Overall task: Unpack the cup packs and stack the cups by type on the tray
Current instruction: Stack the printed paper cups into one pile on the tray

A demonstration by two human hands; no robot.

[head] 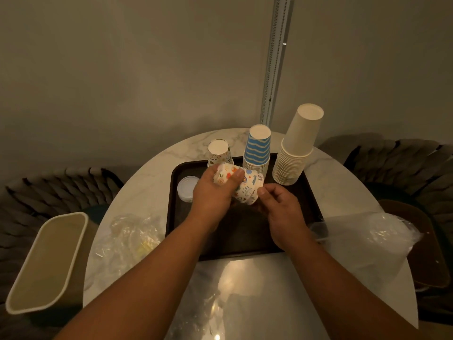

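Head: left hand (212, 192) grips patterned cups (241, 184).

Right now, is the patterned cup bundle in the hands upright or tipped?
Tipped. The patterned cup bundle lies roughly sideways above the tray, gripped by the left hand; right hand pinches its lower end.

Two bare forearms reach in from the lower edge, sleeveless as far as visible; the left hand (211, 190) and right hand (284, 212) carry no rings, watch or gloves.
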